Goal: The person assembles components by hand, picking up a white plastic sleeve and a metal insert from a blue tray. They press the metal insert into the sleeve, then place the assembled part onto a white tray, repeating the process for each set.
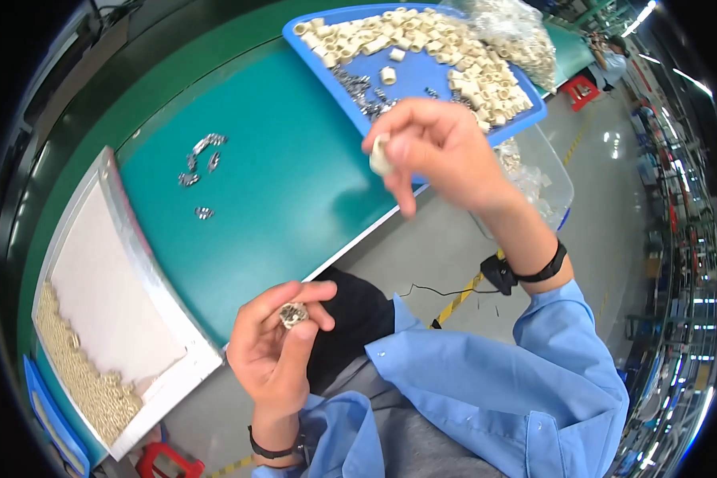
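My left hand (pixel 271 358) is raised just off the table's front edge, its fingers pinched round a small cream ring-shaped piece (pixel 294 315) with dark metal bits showing in its opening. Over the near edge of a blue tray (pixel 338 94), my right hand (pixel 450 155) grips a cream cylindrical sleeve (pixel 380 155) between thumb and forefinger. The tray carries many loose cream sleeves (pixel 486 84) and a scatter of small shiny metal parts (pixel 362 89). More metal parts (pixel 207 143) lie loose on the green tabletop (pixel 263 183).
On the left rests a metal-framed white tray (pixel 127 263) with many small beige pieces (pixel 88 374) along one side. A clear bag (pixel 510 36) of parts lies behind the blue tray. Below the table's right edge is a clear bin (pixel 554 179). A person (pixel 611 64) is far right.
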### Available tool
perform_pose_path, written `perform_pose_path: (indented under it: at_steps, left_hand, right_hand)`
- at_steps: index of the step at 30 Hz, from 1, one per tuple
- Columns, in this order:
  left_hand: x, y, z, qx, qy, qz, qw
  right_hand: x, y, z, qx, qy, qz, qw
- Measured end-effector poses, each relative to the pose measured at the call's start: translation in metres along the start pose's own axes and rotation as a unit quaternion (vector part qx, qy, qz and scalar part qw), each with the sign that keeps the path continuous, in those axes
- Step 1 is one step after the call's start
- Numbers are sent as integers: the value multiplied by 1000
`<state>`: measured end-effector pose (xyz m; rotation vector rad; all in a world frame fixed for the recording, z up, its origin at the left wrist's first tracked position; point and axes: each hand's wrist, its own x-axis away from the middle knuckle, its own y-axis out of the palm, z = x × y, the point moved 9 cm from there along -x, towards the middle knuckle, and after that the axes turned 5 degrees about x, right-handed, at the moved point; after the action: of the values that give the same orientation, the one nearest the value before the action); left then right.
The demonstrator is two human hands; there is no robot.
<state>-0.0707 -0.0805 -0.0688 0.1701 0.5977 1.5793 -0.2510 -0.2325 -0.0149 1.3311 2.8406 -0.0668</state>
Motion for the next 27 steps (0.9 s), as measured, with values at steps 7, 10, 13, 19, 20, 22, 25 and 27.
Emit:
perform_pose_path:
  at_steps: [7, 10, 13, 19, 20, 22, 25, 27]
  left_hand:
    - [11, -5, 26, -111, 75, 38, 990]
    - [18, -11, 34, -139, 101, 70, 983]
    - [25, -15, 39, -160, 124, 131, 971]
    - [22, -15, 53, -247, 155, 79, 953]
    - [22, -14, 54, -255, 149, 66, 953]
    - [21, -13, 51, -260, 143, 54, 954]
    - [21, -21, 46, -185, 148, 112, 965]
    - [23, -24, 44, -183, 140, 108, 967]
  right_hand:
    - [6, 85, 3, -31, -159, -85, 983]
    - [9, 107, -4, -45, -159, -123, 979]
    - [10, 115, -14, -100, -174, -123, 972]
    - [6, 116, -10, -56, -128, -122, 983]
    - [6, 116, -11, -43, -135, -117, 983]
    - [4, 115, -13, -25, -140, -112, 983]
    - [8, 119, -38, 156, -289, -99, 939]
    - [8, 121, -42, 182, -293, -103, 933]
